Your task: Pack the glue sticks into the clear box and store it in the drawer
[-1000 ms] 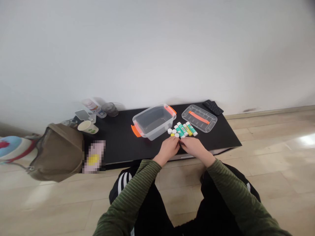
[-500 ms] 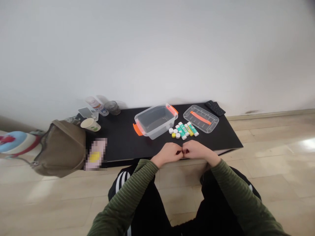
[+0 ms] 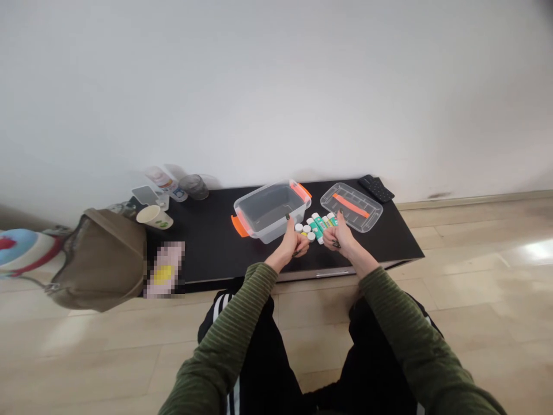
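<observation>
Tubes (image 3: 319, 222) (mostly green) lie beside right hand (image 3: 343, 236)

Glue sticks (image 3: 319, 222), with teal labels and white ends — one labelled yellow-green — lie side by side, each pointing from eleven toward five o'clock, the rightmost partly hidden. Just beside them, at nine o'clock, sits a tight cluster of small round caps (image 3: 310, 237) — white ones and one yellow, partly covered.
</observation>
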Demonstrator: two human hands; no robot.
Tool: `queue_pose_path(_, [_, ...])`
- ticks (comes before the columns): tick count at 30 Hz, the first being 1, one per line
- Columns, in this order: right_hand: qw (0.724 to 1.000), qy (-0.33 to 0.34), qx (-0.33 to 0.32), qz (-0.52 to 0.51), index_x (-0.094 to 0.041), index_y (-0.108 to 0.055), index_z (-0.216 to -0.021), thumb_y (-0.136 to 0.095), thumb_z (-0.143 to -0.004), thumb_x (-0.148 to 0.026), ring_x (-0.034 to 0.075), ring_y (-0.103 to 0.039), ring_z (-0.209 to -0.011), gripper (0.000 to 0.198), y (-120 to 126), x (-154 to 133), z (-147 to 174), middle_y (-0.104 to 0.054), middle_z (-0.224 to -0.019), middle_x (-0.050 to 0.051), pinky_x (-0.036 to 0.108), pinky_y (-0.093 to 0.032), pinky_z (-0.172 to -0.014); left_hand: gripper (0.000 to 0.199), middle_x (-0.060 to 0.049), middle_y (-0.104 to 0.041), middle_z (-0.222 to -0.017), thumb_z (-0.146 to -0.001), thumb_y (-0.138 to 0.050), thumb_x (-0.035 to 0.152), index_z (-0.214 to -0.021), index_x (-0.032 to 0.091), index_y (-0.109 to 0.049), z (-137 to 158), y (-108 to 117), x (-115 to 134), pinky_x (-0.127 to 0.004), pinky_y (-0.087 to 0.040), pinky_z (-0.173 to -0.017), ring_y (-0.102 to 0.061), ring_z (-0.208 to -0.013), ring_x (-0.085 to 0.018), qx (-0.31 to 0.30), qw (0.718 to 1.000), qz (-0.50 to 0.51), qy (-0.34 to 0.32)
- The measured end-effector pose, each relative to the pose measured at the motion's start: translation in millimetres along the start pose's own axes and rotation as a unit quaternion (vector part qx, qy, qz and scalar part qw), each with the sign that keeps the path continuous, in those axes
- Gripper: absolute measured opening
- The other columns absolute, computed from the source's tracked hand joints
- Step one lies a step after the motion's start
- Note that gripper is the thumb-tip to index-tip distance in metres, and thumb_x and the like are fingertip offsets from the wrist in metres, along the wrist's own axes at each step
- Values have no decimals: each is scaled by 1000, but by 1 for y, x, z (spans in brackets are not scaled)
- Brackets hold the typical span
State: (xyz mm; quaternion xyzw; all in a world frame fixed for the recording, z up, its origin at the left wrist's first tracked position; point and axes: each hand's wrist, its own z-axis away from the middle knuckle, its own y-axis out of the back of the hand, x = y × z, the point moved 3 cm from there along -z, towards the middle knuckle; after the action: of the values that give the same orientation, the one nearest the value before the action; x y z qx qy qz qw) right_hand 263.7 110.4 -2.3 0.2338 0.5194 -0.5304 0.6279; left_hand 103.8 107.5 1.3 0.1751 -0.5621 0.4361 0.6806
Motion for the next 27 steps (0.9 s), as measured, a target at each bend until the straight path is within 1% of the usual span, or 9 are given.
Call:
queue_pose_path(3, [995, -26, 74, 66, -28, -26, -49, 7, -84, -86, 11, -21, -34, 76, 12, 2, -6, -24, -35, -3, 26, -18, -36, 88, -2, -22, -33, -79, 16, 85, -34, 24, -29, -4, 6, -5, -28, -18, -42, -25, -33, -9, 40, 997, -60, -12])
queue_pose_path(5, [971, -29, 155, 180, -26, -36, -50, 1, -94, -75, 13, -34, -40, 76, 22, -1, -3, -36, -40, 1, 26, -30, -42, 88, -3, -29, -35, -88, 7, 80, -35, 23, -35, -4, 12, -6, -27, -24, -45, -32, -37, -10, 97, 987, -127, -31])
queue_pose_path(7, [909, -30, 236, 342, -22, -52, -58, -18, -101, -65, 17, -54, -56, 70, 32, -5, 3, -56, -56, 5, 27, -42, -57, 81, -4, -44, -42, -96, -13, 72, -45, 20, -49, -4, 17, -7, -26, -32, -50, -42, -43, -12, 169, 962, -213, -32])
queue_pose_path(10, [783, -56, 294, 546, -21, -69, -91, -49, -97, -46, 25, -67, -91, 32, 40, -9, 9, -73, -94, 9, 31, -47, -77, 38, -5, -68, -74, -95, -50, 49, -80, 20, -68, -3, 20, -8, -27, -41, -63, -62, -66, -17, 244, 886, -394, -26])
queue_pose_path(11, [754, -67, 294, 584, -22, -70, -102, -53, -95, -40, 26, -67, -97, 26, 41, -9, 10, -73, -103, 11, 32, -48, -79, 23, -6, -71, -88, -93, -56, 40, -93, 21, -70, -3, 19, -9, -28, -43, -67, -65, -77, -19, 253, 853, -456, -28])
queue_pose_path(13, [723, -79, 279, 627, -22, -68, -112, -52, -96, -32, 28, -68, -103, 26, 41, -6, 9, -72, -112, 13, 34, -49, -82, 25, -9, -68, -111, -90, -59, 29, -113, 23, -66, -4, 16, -13, -31, -45, -74, -67, -94, -24, 250, 799, -546, -23])
queue_pose_path(15, [706, -87, 265, 651, -20, -67, -115, -49, -97, -28, 29, -68, -105, 28, 41, -3, 6, -71, -115, 15, 35, -49, -83, 34, -12, -62, -123, -91, -58, 26, -124, 23, -61, -4, 15, -18, -34, -48, -79, -66, -101, -26, 233, 777, -585, 0])
queue_pose_path(18, [693, -106, 259, 664, -16, -66, -118, -50, -96, -29, 31, -68, -106, 30, 43, -1, 3, -71, -114, 18, 36, -51, -84, 40, -12, -57, -126, -91, -58, 24, -130, 24, -55, -5, 15, -25, -36, -50, -83, -66, -105, -27, 216, 767, -603, 28])
queue_pose_path(27, [699, -154, 237, 657, -13, -71, -114, -49, -97, -35, 32, -68, -110, 36, 45, 4, -3, -70, -118, 20, 38, -51, -87, 46, -11, -50, -134, -91, -59, 22, -136, 25, -51, -5, 16, -30, -33, -53, -83, -66, -105, -25, 211, 749, -628, 13])
